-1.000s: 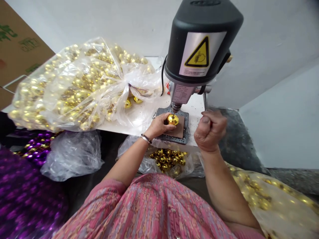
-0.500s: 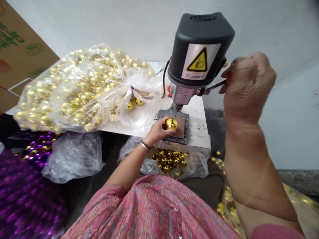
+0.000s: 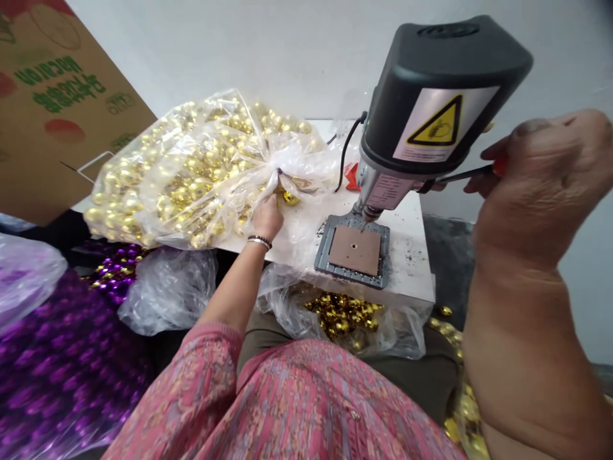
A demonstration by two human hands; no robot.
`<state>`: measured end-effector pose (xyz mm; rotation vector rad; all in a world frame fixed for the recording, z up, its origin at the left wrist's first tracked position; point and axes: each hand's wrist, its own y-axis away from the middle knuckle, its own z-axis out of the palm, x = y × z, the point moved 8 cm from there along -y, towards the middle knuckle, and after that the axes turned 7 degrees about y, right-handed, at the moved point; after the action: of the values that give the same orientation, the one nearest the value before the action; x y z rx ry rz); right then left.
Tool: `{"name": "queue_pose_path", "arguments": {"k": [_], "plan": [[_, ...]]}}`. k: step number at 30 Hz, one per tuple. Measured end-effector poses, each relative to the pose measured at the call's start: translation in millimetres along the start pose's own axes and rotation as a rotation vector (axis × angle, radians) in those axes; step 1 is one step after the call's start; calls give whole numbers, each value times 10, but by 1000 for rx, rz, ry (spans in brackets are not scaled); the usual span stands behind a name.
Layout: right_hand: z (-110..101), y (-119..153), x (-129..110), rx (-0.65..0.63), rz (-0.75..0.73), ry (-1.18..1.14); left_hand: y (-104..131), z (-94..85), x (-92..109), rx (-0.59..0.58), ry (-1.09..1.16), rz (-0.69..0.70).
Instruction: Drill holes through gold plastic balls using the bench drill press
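Observation:
My right hand [image 3: 541, 185] is closed round the red knob [image 3: 500, 165] of the feed lever on a black and grey drill press [image 3: 445, 96]. My left hand [image 3: 268, 219] reaches to the gathered mouth of a clear plastic bag [image 3: 191, 172] full of shiny gold balls; its fingers are mostly hidden. Just right of those fingers shows a gold ball [image 3: 290, 197]. Under the drill bit, a brown square board [image 3: 355, 250] with a small hole lies on the grey base plate [image 3: 322, 255], with no ball on it.
An open plastic bag with gold faceted balls [image 3: 345, 312] hangs below the front edge of the white table [image 3: 407, 281]. Purple balls in plastic [image 3: 67, 377] are at the left, a cardboard box [image 3: 71, 115] behind them. Dark shavings surround the base.
My left hand has left the board and moved left to the bag's mouth. The gold ball it held on the board is gone from there. My right hand stays on the lever.

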<state>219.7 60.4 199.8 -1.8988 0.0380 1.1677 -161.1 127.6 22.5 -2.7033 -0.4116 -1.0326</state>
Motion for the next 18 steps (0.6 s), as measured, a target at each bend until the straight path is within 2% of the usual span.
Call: {"name": "queue_pose_path", "arguments": {"k": [4,8,14,18], "plan": [[-25,48,19,-9,-26,25,-153,18,-79,-81,-183,-30],[-43,88,8,3,-52,-19,-145,68,-129,-117,-264,-76],[-31,110,-7,-5,-80,-40,-87,57,-165,-161,-450,-42],[-14,110,21,-11,-96,-32,-92,53,-219,-189,-450,-9]]}}
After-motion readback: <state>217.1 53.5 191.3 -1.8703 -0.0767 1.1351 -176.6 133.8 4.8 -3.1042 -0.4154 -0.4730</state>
